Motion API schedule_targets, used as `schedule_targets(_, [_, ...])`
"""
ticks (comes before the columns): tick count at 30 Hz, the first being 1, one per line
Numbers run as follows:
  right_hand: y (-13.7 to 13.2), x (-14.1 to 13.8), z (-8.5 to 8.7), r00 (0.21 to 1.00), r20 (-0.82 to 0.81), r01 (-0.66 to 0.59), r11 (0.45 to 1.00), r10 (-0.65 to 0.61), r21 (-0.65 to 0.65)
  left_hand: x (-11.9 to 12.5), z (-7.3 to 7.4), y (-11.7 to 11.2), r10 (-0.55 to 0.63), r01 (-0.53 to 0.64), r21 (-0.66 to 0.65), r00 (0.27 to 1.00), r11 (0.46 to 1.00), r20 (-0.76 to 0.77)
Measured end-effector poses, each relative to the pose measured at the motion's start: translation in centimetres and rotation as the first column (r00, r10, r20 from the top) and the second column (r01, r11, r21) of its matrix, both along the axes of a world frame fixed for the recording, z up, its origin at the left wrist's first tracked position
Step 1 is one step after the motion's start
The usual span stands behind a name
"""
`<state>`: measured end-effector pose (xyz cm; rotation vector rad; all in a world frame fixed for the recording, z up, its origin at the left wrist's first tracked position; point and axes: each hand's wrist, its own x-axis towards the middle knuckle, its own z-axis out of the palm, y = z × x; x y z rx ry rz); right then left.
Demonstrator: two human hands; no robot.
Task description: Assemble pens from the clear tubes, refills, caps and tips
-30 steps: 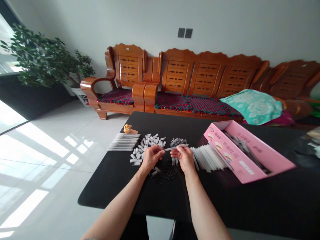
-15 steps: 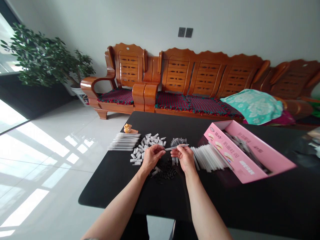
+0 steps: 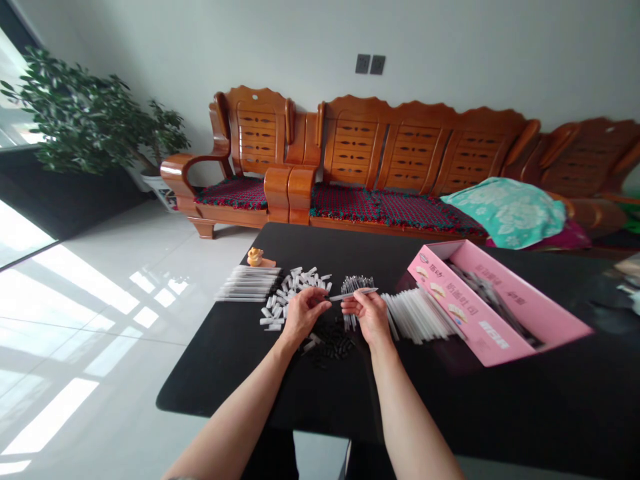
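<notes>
Between my two hands a slim white pen (image 3: 341,297) lies almost level above the black table. My right hand (image 3: 371,319) holds it, closed with thumb and fingers around its right part. At its left end, my left hand (image 3: 303,316) is pinched shut; whether a small part sits in those fingertips is hidden. Beside my left hand spreads a pile of white pen caps (image 3: 281,303). Small black pieces (image 3: 337,343) are scattered below and between the hands. Thin pen refills (image 3: 356,283) lie behind my right hand, and white pen barrels (image 3: 417,319) are lined up to its right.
A row of white pens (image 3: 249,284) lies at the table's left, near a small yellow figurine (image 3: 255,257). A pink box (image 3: 470,310) with dark contents stands on the right of the black table (image 3: 220,380). Behind is a wooden sofa (image 3: 355,143).
Almost nothing differs. Both hands stay at the pen in the same place.
</notes>
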<state>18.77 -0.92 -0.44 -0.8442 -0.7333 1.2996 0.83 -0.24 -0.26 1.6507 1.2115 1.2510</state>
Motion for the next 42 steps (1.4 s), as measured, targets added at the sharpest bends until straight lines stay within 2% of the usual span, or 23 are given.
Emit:
schedule_targets(7, [0.0,0.0,0.1,1.0,-0.002,-0.004,1.0,0.004,0.0,-0.1,0.0,0.0,-0.011,0.011,-0.003,0.993,1.0,-0.117])
schedule_targets(14, [0.0,0.1,0.0,1.0,0.009,-0.008,1.0,0.008,0.0,-0.1,0.0,0.0,0.003,-0.003,0.001,1.0,1.0,0.02])
schedule_targets(17, [0.1,0.0,0.0,1.0,0.014,-0.005,1.0,0.005,0.002,-0.2,0.2,-0.1,0.025,-0.025,0.001,0.999,1.0,-0.048])
schedule_targets(20, [0.1,0.1,-0.1,1.0,0.016,-0.005,1.0,0.005,0.0,-0.1,0.0,0.0,-0.001,0.003,0.011,0.991,1.0,-0.13])
schedule_targets(23, [0.1,0.1,-0.2,1.0,0.013,-0.005,1.0,0.005,0.003,0.0,-0.3,0.1,-0.015,0.017,0.021,0.994,1.0,-0.11])
schedule_targets(27, [0.1,0.1,-0.2,1.0,0.014,0.0,1.0,0.0,-0.001,0.0,-0.2,0.0,0.021,-0.02,0.018,0.998,1.0,-0.054])
schedule_targets(34, [0.0,0.4,-0.2,1.0,0.001,-0.021,1.0,0.021,0.023,-2.4,0.5,0.6,0.14,-0.129,0.062,0.961,0.99,-0.239])
schedule_targets(38, [-0.1,0.8,-0.4,0.998,0.03,-0.064,0.996,0.062,0.058,-4.0,0.3,0.9,0.095,-0.055,0.114,0.916,0.992,-0.389])
schedule_targets(42, [-0.1,0.8,-0.3,0.995,0.065,-0.074,0.996,0.07,0.056,-4.7,0.3,0.7,-0.034,0.104,0.118,0.874,0.988,-0.485])
